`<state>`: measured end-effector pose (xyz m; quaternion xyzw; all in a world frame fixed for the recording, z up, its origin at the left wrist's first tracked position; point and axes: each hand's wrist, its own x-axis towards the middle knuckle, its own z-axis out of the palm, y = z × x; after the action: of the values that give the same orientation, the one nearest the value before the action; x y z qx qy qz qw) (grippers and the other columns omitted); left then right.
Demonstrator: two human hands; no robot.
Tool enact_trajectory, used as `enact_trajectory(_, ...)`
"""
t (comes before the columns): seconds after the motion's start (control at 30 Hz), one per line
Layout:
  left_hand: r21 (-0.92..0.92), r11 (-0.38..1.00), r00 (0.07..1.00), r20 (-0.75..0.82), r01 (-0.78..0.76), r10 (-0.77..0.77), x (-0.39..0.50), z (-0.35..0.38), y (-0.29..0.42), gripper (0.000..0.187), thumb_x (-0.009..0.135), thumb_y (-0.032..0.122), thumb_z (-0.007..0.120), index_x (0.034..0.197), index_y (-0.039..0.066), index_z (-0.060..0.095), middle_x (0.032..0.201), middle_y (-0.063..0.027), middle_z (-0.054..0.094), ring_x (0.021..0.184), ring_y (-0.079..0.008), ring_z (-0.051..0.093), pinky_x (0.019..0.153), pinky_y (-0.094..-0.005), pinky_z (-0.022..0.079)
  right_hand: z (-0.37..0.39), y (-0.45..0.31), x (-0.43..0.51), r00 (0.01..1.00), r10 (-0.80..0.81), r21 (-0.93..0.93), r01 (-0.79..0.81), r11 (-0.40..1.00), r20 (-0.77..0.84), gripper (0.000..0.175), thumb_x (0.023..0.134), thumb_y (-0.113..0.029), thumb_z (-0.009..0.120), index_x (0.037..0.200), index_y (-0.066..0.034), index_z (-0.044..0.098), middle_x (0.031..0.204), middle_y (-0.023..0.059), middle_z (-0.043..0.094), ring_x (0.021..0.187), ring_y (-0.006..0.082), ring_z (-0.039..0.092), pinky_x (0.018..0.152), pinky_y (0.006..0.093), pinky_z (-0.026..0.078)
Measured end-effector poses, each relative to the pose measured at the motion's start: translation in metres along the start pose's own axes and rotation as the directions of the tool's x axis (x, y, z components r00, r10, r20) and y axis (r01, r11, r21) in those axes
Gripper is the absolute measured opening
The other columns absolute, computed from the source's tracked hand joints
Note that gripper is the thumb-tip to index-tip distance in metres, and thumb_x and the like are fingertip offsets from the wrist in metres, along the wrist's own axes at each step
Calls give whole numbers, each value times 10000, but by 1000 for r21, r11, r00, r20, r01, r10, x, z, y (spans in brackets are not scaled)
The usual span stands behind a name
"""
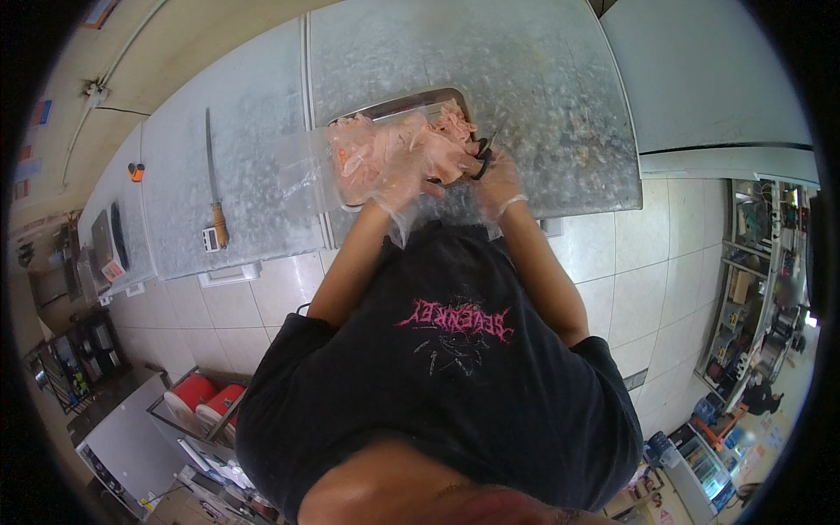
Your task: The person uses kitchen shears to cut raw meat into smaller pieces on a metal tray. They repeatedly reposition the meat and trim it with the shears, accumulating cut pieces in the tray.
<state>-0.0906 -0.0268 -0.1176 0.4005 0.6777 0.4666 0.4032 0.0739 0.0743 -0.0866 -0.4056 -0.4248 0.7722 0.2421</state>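
Note:
My left hand (412, 172), in a clear plastic glove, grips a piece of pale pink raw meat (441, 157), possibly poultry, over a metal tray (407, 102). Black-handled scissors (484, 163) are in my gloved right hand (497, 184), at the tray's right side, with the blades pointing away from me. The exact finger grip is partly hidden. More raw meat lies in the tray, some at its far right corner. A clear plastic bag (298, 174) spreads from the tray's left part onto the metal worktop (545, 79).
A long thin rod or blade with a wooden handle (218, 223) lies left on the worktop, beside a small white device (210, 240). Farther left are an orange-and-black object (136, 172) and a dark flat item (118, 236). Red-and-white containers (197, 394) stand lower left. A person (760, 398) is far right.

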Motion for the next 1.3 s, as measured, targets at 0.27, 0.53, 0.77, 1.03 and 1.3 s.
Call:
enact_trajectory(0.27, -282, 909, 948, 10, 307, -317, -1, -24, 40, 416, 1061, 351, 481, 1316, 26, 533, 1006, -157, 664, 805, -287, 716, 683, -375, 604, -20, -18, 9, 984, -170, -104, 163, 981, -58, 217, 820, -88, 824, 938, -88, 642, 888, -10, 654, 771, 103, 593, 672, 266, 480)
enact_trajectory(0.53, -532, 846, 998, -61, -31, -2, 13, 5, 78, 402, 1032, 353, 519, 1253, 28, 603, 1147, -113, 652, 1071, -199, 609, 940, -356, 483, 16, -83, 3, 964, -127, -326, 201, 924, 235, 183, 854, -90, 796, 958, -70, 646, 888, -22, 650, 791, 87, 590, 715, 263, 505)
enact_trajectory(0.77, 12, 998, 908, 415, 54, -54, 15, -10, 79, 397, 1027, 342, 574, 1185, -19, 627, 951, -17, 664, 812, -94, 597, 689, -258, 510, 1, -92, 14, 904, -296, -449, 412, 793, 308, 145, 891, -99, 759, 925, -56, 626, 857, 8, 653, 787, 105, 598, 741, 285, 520)
enact_trajectory(1.03, -646, 681, 929, 134, 346, -345, -17, 1, 121, 564, 1059, 496, 442, 1234, -14, 606, 1026, -93, 708, 808, -156, 666, 660, -279, 544, -8, -78, 3, 923, -353, -349, 385, 855, 153, 179, 875, -88, 782, 915, -49, 612, 891, 54, 696, 825, 118, 627, 746, 285, 527)
enact_trajectory(1.3, -929, 265, 958, 209, 257, -197, -15, -6, 126, 438, 1077, 424, 417, 1208, 56, 615, 1174, -112, 685, 919, -184, 695, 570, -290, 527, -20, -51, -21, 876, -481, -228, 477, 849, 42, 204, 918, -183, 744, 940, -49, 593, 974, 100, 724, 767, 127, 650, 637, 250, 499)
